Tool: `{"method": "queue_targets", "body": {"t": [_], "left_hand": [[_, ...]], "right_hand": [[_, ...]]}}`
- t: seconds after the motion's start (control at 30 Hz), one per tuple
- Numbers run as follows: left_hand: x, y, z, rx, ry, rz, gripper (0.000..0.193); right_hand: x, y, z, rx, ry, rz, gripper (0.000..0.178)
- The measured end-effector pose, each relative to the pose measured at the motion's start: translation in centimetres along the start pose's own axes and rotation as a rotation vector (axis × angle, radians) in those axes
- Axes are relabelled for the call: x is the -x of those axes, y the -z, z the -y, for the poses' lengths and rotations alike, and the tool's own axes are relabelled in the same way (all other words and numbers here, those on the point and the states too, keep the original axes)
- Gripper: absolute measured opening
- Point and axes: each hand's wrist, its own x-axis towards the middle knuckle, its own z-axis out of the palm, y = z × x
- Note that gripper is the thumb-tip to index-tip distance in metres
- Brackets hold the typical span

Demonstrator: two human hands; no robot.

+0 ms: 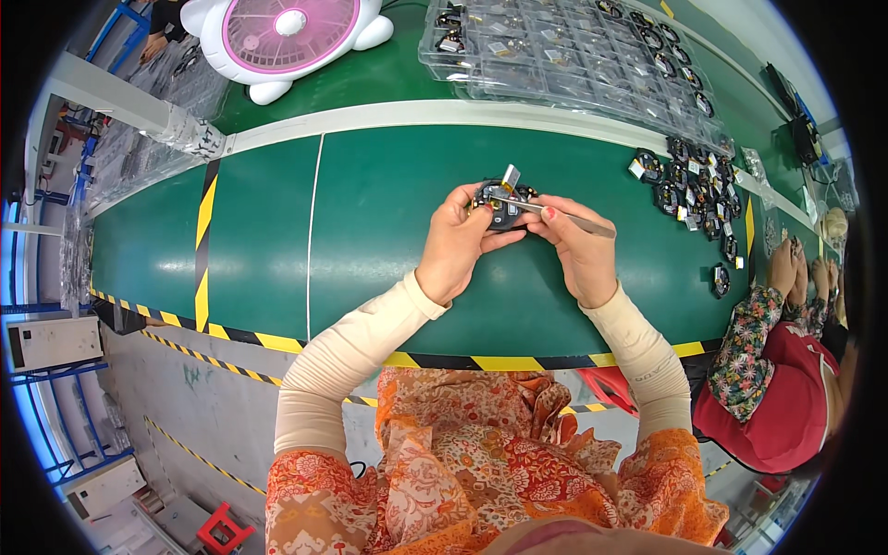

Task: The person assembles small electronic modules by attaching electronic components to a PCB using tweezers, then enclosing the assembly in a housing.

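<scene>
Above the green tabletop my left hand [455, 239] grips a small round black electronic assembly [504, 215] by its left side. A silvery rectangular piece [511, 176] stands up from the far edge of that assembly. My right hand [583, 242] is closed around metal tweezers [578, 220], which slant leftward so that their tips reach onto the assembly's face. Fingers of the right hand are close to the assembly's right edge; whether they also touch it I cannot tell. The left fingertips cover part of the assembly.
Many similar black assemblies [689, 190] lie piled at the right. Clear plastic trays [564, 55] with more of them stand beyond the white ledge [407, 113], beside a pink-and-white fan [291, 42]. A co-worker in a red garment [777, 407] sits at the right. Striped tape [499, 362] edges the table.
</scene>
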Motion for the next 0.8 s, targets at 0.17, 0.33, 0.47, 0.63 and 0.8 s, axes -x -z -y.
{"method": "queue_targets", "body": {"t": [0.17,0.33,0.47,0.63,0.8], "left_hand": [[0.05,-0.20,-0.02,-0.029,-0.016,0.002,0.023],[0.10,-0.20,0.01,-0.027,-0.016,0.010,0.023],[0.10,-0.18,0.32,-0.037,-0.031,0.039,0.023],[0.00,-0.18,0.51,-0.064,-0.053,0.053,0.023],[0.07,-0.26,0.37,-0.077,-0.050,0.048,0.023]], "right_hand": [[-0.15,0.17,0.03,-0.132,-0.074,-0.036,0.023],[-0.23,0.14,0.12,-0.167,-0.091,-0.042,0.022],[-0.12,0.27,0.10,-0.154,-0.096,-0.050,0.023],[0.05,0.14,0.16,-0.160,-0.102,-0.086,0.025],[0.06,0.18,0.20,-0.160,-0.097,-0.084,0.024]]}}
